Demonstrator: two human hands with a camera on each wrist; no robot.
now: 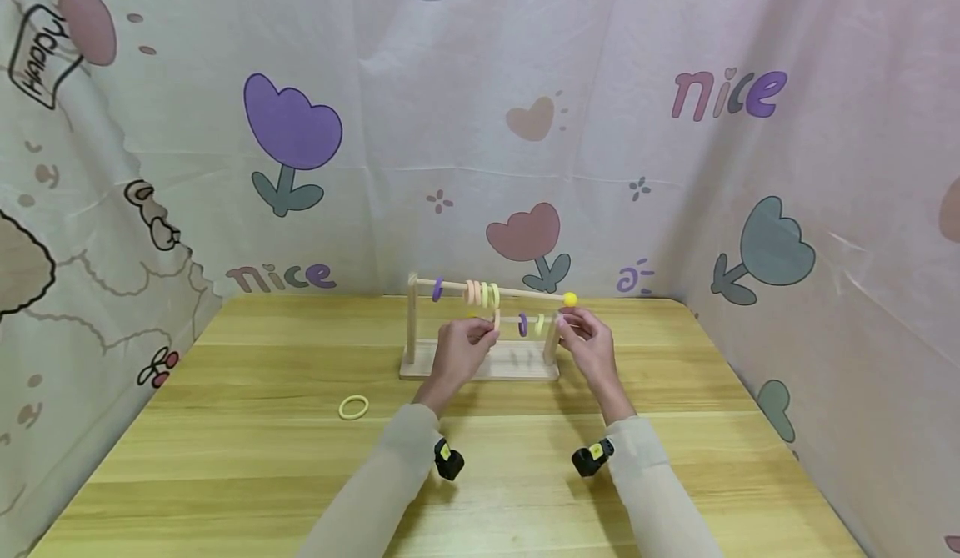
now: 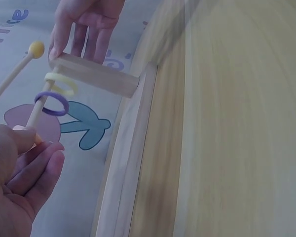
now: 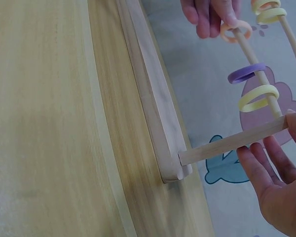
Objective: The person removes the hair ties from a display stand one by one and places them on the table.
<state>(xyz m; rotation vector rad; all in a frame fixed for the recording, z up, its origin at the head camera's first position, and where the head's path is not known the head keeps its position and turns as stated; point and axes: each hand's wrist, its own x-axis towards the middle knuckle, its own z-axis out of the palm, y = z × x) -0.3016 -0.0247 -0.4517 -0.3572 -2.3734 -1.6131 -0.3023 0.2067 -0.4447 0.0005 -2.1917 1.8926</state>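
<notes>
A wooden stand holds two rods with coloured rings. My left hand point(image 1: 459, 351) pinches a peach ring point(image 1: 497, 318) around the lower rod point(image 2: 35, 112), between thumb and fingers. Further right on that rod hang a purple ring point(image 1: 522, 325) and a pale yellow ring point(image 1: 540, 325). With thumb and fingertips, my right hand point(image 1: 592, 349) grips the top of the short post point(image 3: 227, 144), where the lower rod ends. The upper rod point(image 1: 528, 294) carries a purple ring point(image 1: 437, 289) and several peach and yellow-green rings point(image 1: 485, 294); a yellow ball point(image 1: 570, 299) caps its right end.
The stand's pale base point(image 1: 510, 364) sits near the back of the wooden table point(image 1: 262, 458), with a tall post point(image 1: 412, 324) at its left end. A loose yellow ring point(image 1: 342, 412) lies left of my left arm. A printed curtain point(image 1: 420, 108) hangs behind.
</notes>
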